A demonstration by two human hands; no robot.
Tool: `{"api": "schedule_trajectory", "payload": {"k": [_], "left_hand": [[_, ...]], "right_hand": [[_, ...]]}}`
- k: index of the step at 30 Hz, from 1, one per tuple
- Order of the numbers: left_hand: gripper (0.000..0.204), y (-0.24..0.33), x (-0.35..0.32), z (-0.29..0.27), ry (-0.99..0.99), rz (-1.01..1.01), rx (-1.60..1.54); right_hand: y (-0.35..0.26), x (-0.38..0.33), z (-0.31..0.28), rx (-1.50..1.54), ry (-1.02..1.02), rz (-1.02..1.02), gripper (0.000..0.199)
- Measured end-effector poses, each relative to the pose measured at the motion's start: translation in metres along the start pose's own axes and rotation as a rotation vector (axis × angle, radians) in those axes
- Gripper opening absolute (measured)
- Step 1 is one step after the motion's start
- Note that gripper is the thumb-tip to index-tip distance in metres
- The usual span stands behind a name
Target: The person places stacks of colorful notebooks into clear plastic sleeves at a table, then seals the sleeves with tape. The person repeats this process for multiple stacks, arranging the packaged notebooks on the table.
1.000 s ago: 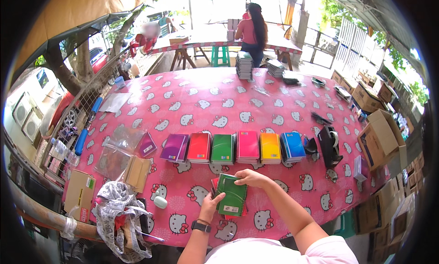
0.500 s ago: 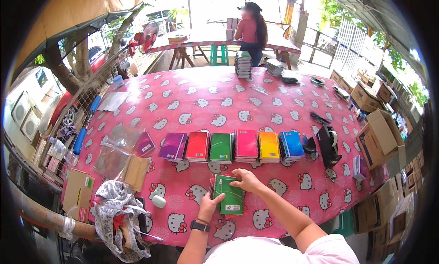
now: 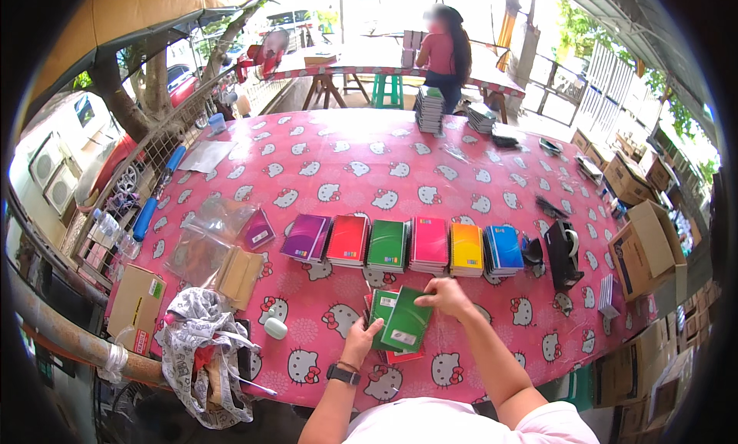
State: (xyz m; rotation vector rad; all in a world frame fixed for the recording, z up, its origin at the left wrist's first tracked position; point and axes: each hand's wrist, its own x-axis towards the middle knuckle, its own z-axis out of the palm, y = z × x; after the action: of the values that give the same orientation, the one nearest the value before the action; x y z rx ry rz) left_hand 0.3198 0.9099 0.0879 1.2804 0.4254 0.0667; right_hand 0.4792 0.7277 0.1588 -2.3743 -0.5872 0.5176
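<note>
My right hand (image 3: 450,299) pinches the upper right corner of a green notebook (image 3: 410,317), its back with a white label turned up. This notebook lies slanted over another green notebook (image 3: 387,299). At the left edge of that pile, my left hand (image 3: 361,342) is closed with its thumb on top of the green covers. Red notebook edges (image 3: 405,358) stick out underneath. Just beyond my hands runs a row of notebook stacks: purple (image 3: 306,236), red (image 3: 348,239), green (image 3: 387,242), pink (image 3: 429,240), yellow (image 3: 466,248) and blue (image 3: 503,249).
A black tape dispenser (image 3: 562,252) and an open carton (image 3: 648,248) stand right. Left are plastic bags (image 3: 204,248), a patterned cloth bag (image 3: 204,352) and a white earbud case (image 3: 275,328). More notebooks (image 3: 430,109) are stacked at the far edge; a person (image 3: 444,52) stands beyond.
My right hand has drawn the top green notebook to the right, uncovering more of the green one below. My left hand stays on the pile. The whole view has shifted slightly.
</note>
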Motion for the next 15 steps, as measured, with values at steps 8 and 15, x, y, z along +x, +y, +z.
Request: {"api": "schedule_trajectory", "payload": {"k": [8, 15], "left_hand": [[0.037, 0.003, 0.001, 0.005, -0.001, -0.019, -0.033], [0.036, -0.017, 0.01, -0.007, 0.046, 0.019, 0.01]], "right_hand": [[-0.053, 0.073, -0.012, -0.392, 0.794, -0.764, 0.017], [-0.045, 0.066, 0.02, -0.48, 0.545, -0.571, 0.043]]}}
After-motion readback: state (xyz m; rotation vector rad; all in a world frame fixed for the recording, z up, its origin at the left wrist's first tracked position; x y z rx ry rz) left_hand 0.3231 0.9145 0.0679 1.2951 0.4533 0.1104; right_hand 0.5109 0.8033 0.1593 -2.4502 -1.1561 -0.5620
